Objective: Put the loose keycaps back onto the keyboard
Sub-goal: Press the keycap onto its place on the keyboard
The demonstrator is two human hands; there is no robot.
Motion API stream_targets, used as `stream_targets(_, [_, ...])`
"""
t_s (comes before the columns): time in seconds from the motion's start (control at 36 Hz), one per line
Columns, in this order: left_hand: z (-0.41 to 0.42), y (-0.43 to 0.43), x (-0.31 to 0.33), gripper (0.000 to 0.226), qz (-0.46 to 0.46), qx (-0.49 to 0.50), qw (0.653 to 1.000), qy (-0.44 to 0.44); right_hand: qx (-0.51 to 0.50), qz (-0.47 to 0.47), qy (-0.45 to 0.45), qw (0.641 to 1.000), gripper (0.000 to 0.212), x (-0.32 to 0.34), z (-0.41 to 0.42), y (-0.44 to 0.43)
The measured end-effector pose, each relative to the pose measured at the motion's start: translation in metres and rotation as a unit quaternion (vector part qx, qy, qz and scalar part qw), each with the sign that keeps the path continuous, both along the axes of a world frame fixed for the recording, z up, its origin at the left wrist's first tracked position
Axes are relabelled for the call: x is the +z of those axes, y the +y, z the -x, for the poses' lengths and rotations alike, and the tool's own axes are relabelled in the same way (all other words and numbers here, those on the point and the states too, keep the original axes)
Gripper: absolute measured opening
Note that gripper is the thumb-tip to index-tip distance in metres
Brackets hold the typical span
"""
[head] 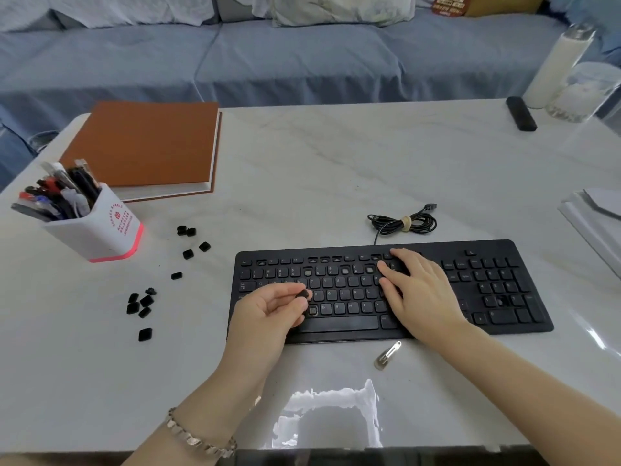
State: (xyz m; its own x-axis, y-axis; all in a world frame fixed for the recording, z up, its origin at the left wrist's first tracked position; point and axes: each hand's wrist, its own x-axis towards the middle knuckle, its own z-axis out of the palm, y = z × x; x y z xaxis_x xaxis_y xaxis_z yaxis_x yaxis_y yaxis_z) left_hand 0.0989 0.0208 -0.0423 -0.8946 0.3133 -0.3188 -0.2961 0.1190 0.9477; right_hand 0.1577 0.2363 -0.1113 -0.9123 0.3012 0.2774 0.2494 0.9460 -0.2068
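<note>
Keycap [303, 294] pinched by left hand [268, 309], bare socket [313, 311] just beside its fingertips; right hand [416, 290] lies flat on keyboard [497, 245].

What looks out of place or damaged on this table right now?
The keyboard has bare sockets where keys are missing: several in the number row, one in the bottom letter row. Loose keycaps lie scattered on the table to its left; the left hand pinches one keycap.

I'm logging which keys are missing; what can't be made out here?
Head view only:
1. Legend on the keycap in the left hand: too small, partly covered by the hand.
2. Keys of the keyboard under the right hand: hidden by it.
3. Legends on the loose keycaps on the table: too small, blurred.
</note>
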Motion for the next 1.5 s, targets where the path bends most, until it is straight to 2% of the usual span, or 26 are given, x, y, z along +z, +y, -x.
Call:
stream_targets(0.14, [0.006,0.004,-0.005,0.02,0.046,-0.017,0.998,0.032,-0.029,0.085,0.024,0.996,0.014,0.006,0.008,0.009])
stream_targets(0.22, [0.013,0.006,-0.006,0.023,0.08,-0.028,0.993,0.079,-0.048,0.118,0.018,0.992,0.018,0.01,0.014,0.012])
stream_targets(0.33, [0.024,0.01,-0.014,0.022,0.121,-0.048,0.984,0.119,-0.058,0.122,0.007,0.991,0.028,0.005,0.016,0.016])
stream_targets(0.42, [0.033,0.016,-0.021,0.016,0.163,-0.068,0.971,0.162,-0.068,0.105,0.019,0.992,0.026,-0.003,0.017,0.016])
stream_targets(0.58, [0.05,0.035,-0.032,0.011,0.228,-0.119,0.924,0.283,-0.082,0.078,0.037,0.993,0.03,-0.009,0.018,0.015])
stream_targets(0.67, [0.057,0.046,-0.039,0.013,0.262,-0.147,0.896,0.327,-0.084,0.071,0.04,0.993,0.041,-0.011,0.018,0.014])
stream_targets(0.97, [0.071,0.062,-0.059,0.009,0.295,-0.109,0.88,0.355,-0.083,0.054,0.049,0.994,0.041,-0.013,0.019,0.015])
stream_targets(1.31, [0.078,0.058,-0.066,0.01,0.273,-0.156,0.88,0.356,-0.085,0.052,0.052,0.994,0.04,-0.015,0.02,0.015])
stream_targets(1.5, [0.078,0.06,-0.064,0.008,0.269,-0.147,0.886,0.348,-0.085,0.05,0.057,0.994,0.039,-0.015,0.02,0.015])
